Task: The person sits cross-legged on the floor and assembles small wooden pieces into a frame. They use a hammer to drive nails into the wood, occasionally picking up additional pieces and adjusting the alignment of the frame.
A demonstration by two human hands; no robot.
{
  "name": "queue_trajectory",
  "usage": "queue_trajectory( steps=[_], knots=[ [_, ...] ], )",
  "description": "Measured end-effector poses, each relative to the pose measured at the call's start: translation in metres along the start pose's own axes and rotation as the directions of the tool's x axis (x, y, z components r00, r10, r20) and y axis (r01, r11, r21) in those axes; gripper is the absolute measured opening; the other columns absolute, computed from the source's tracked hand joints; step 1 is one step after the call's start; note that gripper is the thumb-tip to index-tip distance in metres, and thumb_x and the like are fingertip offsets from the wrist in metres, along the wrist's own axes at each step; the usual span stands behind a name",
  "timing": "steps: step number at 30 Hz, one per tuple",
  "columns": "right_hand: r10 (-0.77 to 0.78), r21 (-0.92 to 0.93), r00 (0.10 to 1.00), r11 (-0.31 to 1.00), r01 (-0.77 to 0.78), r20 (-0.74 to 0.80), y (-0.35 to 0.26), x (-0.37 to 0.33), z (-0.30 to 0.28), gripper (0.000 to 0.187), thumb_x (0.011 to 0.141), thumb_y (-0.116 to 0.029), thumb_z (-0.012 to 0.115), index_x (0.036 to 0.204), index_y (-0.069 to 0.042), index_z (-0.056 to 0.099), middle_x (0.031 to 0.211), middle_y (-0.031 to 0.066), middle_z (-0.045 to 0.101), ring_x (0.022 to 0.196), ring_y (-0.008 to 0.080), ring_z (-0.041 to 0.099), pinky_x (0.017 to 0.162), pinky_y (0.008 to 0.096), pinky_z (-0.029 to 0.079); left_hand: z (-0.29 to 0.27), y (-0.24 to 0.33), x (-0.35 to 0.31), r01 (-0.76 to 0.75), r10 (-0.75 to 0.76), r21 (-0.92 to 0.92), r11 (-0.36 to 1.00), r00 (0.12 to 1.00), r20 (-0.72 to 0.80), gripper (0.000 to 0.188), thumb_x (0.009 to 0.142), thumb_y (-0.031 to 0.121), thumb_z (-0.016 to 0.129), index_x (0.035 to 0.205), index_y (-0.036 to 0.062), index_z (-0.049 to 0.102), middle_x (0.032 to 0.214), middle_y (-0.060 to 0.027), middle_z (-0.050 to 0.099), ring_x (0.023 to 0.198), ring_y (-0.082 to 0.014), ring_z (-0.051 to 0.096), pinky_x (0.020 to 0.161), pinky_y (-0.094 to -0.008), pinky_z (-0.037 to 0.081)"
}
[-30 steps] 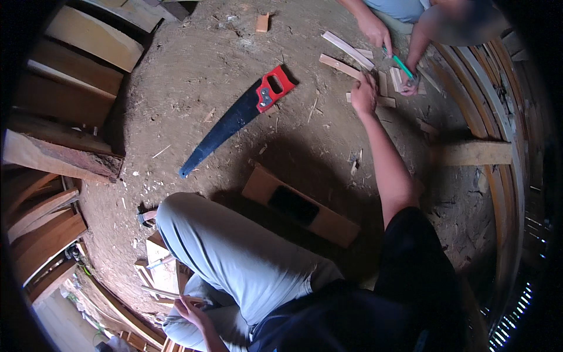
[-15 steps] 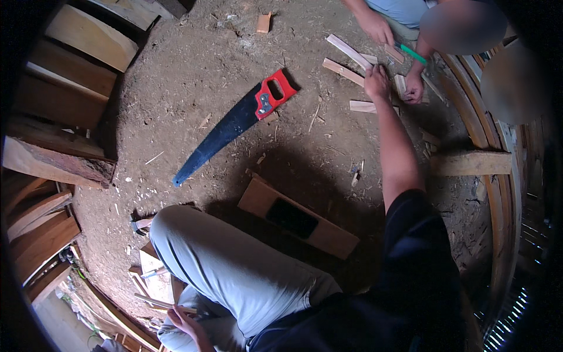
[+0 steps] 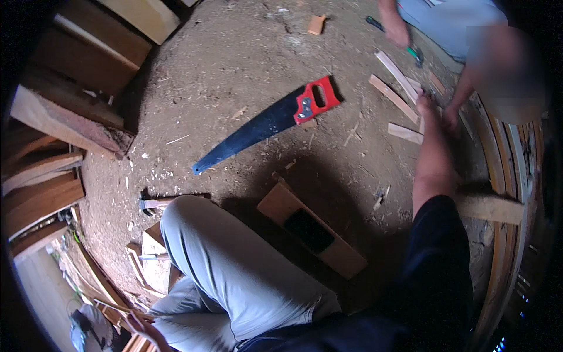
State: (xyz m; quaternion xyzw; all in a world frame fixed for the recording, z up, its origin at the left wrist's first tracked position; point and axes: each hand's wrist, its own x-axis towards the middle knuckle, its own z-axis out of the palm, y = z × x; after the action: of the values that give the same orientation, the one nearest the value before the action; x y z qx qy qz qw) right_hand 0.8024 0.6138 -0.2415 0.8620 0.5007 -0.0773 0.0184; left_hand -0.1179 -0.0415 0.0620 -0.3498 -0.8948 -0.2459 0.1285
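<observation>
My left hand (image 3: 146, 330), at the lower left beside my knee, is closed on a thin wooden strip (image 3: 114, 307). My right arm reaches far forward to the right. At its end my right hand (image 3: 427, 105) has its fingers curled at the near end of a long pale wooden strip (image 3: 396, 70) on the ground. Two shorter wooden pieces lie beside it, a reddish strip (image 3: 393, 97) and a pale strip (image 3: 404, 132). Close by, a co-worker's hand (image 3: 397, 32) holds a green and black tool (image 3: 414, 54); their other hand (image 3: 450, 120) is low beside mine.
A handsaw (image 3: 258, 129) with a red handle lies on the dirt floor. Before me a wooden board (image 3: 349, 261) bears a dark phone-like slab (image 3: 308, 230). A hammer (image 3: 155, 204) lies by my knee. Stacked planks (image 3: 64, 120) line the left; a beam (image 3: 489, 209) juts in at right.
My view has shifted, so the floor things appear farther right. My left hand has dropped lower with its strip. The co-worker's tool has swung away from their other hand. My right hand stays among the strips.
</observation>
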Motion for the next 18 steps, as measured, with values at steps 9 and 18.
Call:
queue_trajectory(
  steps=[9,18],
  knots=[
    [0.029,-0.005,0.998,1.0,-0.03,-0.048,0.053,0.072,0.025,0.071,0.107,-0.052,0.023,0.151,0.003,0.034,0.154,0.0287,0.037,0.143,0.0396,0.038,0.118,0.0462,0.03,-0.074,-0.051,0.03,0.058,0.009,0.298,0.953,0.976,-0.218,0.029,0.103,0.027,0.053,0.11,-0.0009,0.059,0.084,-0.0107,0.058,0.071,-0.0214,0.057,0.068,-0.0343,0.049],
    [0.14,0.118,0.988,0.982,-0.147,0.069,-0.015,-0.022,-0.01,0.055,0.105,-0.045,0.033,0.122,-0.005,0.068,0.126,0.0287,0.062,0.121,0.0477,0.057,0.106,0.0517,0.044,-0.126,-0.052,0.034,0.021,0.144,0.555,0.832,0.956,-0.254,0.027,0.101,0.025,0.055,0.107,-0.0003,0.06,0.083,-0.011,0.059,0.07,-0.0222,0.058,0.066,-0.0348,0.049]
  ],
)
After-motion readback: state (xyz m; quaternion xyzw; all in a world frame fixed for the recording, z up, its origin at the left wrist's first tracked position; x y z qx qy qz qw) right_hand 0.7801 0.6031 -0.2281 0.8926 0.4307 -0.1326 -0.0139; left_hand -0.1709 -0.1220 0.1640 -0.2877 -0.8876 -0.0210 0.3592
